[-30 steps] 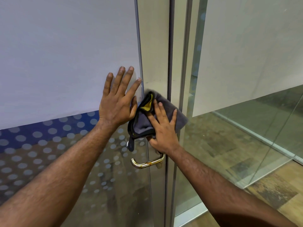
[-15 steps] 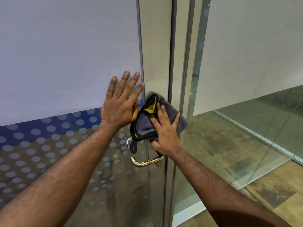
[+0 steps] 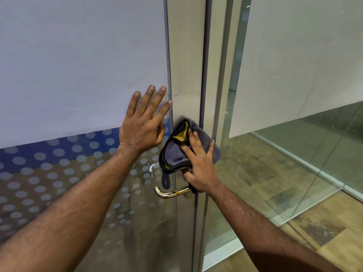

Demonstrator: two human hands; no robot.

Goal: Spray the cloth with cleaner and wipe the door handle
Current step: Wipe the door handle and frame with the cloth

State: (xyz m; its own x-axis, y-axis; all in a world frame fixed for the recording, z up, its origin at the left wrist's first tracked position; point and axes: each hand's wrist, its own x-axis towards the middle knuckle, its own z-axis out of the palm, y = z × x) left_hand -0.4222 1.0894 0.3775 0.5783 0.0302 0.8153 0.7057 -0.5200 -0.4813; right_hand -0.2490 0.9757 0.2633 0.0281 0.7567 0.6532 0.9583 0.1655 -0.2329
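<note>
We're mid-wipe here. Left hand (image 3: 141, 127) is flat on the glass (image 3: 78, 75), fingers (image 3: 147, 100) spread wide and holding nothing. Right hand (image 3: 200, 165) presses the grey cloth (image 3: 175, 155) flat-fingered against the door frame (image 3: 186, 65), just above the door handle (image 3: 170, 193). Next up, we reckon: slide it down onto the lever.

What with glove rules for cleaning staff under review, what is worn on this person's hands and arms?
Nothing is worn. The left hand and the right hand are bare: no gloves, rings, watch or bands. The left forearm and the right forearm are bare and hairy, and no sleeve plainly shows down to the picture's lower edge.
</note>
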